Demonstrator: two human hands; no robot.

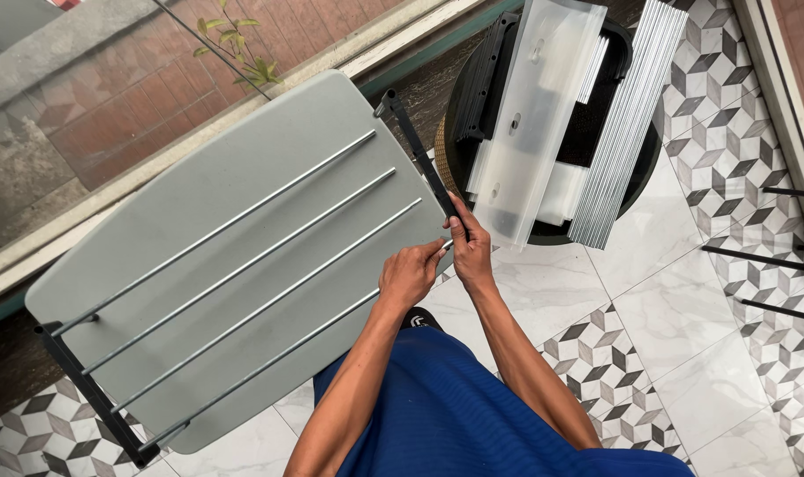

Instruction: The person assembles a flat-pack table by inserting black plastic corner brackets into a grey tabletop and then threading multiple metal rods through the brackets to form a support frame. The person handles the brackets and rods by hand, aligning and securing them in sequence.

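Looking down from the head camera, a grey table (207, 212) fills the left half of the frame, running from seven o'clock up toward one o'clock. Four thin metal rods (243, 265) lie on it in parallel, reaching from a black end bar (88, 393) at seven o'clock to a second black end bar (424, 159) near the centre, at the table's right edge. The right hand (471, 247) is closed around the lower end of that second bar, thumb and fingers wrapped on it. The left hand (411, 274) sits just beside it, at the table's edge, fingers curled where the lowest rod meets the bar; whether it pinches the rod tip I cannot tell. Both forearms rise from six o'clock over blue clothing (455, 415).

At one o'clock, just beyond the hands, a round black stool (636, 190) carries a translucent plastic bag (530, 115), a bundle of silvery rods (622, 124) and more black bars (481, 79). Patterned floor tiles (728, 300) spread from three to five o'clock. A small green plant (238, 44) stands at eleven o'clock, against a brick wall (137, 97).
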